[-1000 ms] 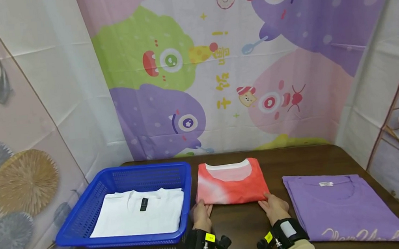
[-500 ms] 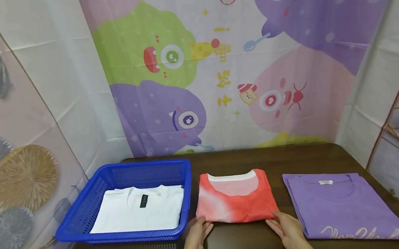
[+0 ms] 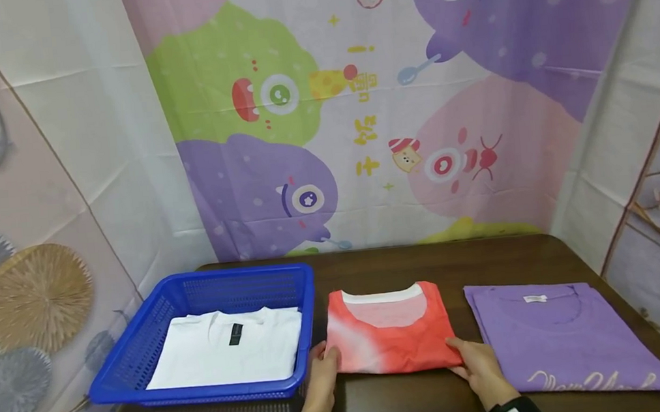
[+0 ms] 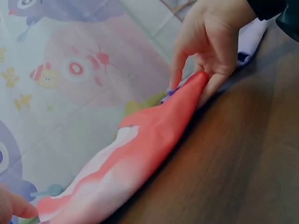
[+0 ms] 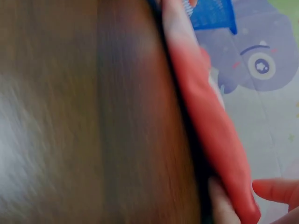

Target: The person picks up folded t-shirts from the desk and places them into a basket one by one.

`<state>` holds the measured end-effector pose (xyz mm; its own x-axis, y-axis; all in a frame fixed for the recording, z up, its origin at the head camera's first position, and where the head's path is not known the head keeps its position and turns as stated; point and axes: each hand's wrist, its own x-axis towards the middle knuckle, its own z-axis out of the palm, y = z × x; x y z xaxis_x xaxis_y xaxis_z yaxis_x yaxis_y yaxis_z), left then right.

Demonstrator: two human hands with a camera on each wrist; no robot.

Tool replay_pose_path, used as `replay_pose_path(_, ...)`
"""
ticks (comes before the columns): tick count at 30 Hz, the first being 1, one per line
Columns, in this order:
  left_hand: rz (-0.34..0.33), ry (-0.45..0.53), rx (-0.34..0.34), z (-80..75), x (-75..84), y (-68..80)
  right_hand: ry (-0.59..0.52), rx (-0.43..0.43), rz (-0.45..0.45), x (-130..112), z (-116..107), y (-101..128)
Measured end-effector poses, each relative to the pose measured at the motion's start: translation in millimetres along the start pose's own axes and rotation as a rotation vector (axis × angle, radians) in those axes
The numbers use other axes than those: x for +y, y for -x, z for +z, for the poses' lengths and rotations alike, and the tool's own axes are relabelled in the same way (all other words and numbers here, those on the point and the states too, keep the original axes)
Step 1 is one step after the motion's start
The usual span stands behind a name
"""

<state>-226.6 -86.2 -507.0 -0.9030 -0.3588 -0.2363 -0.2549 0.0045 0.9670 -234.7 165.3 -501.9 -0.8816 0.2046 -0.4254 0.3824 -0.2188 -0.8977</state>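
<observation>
Left hand [image 3: 322,380] and right hand [image 3: 481,366] pinching the near corners of a folded red shirt [image 3: 391,331] on the dark tabletop [image 3: 406,402], fingers under, thumbs over the hem. Bare wood along the near edge. Purple shirt [image 3: 559,336] just right, pale script across its front, unreadable. Blue basket [image 3: 142,353] just left, holding a white shirt [image 3: 231,355] with a black neck label. Cartoon curtain [image 3: 356,99] beyond, yellow characters printed mid-cloth.

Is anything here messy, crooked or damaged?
Nothing stands out. The red shirt lies neatly folded between both hands, the white shirt sits flat in the blue basket, and the purple shirt lies smooth on the table.
</observation>
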Motion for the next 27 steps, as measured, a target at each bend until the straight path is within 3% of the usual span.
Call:
replay_pose_path(3,0.038,-0.022,0.044,2.8,0.4,-0.3,0.078,0.012,-0.029,-3,1,-1)
replay_pose_path(7,0.107,-0.028,0.033,0.7,-1.3,4.8,0.172,0.011,-0.053,-4,-1,0)
replay_pose_path(14,0.112,-0.125,-0.017,-16.0,-7.3,20.6,0.356,-0.044,-0.041,0,-13,9)
replay_pose_path(23,0.131,-0.217,-0.153,-41.6,-15.0,38.8,0.427,-0.131,-0.069,8,-36,29)
replay_pose_path(27,0.164,-0.274,-0.244,-51.8,-19.5,41.7,0.494,-0.257,-0.052,9,-52,36)
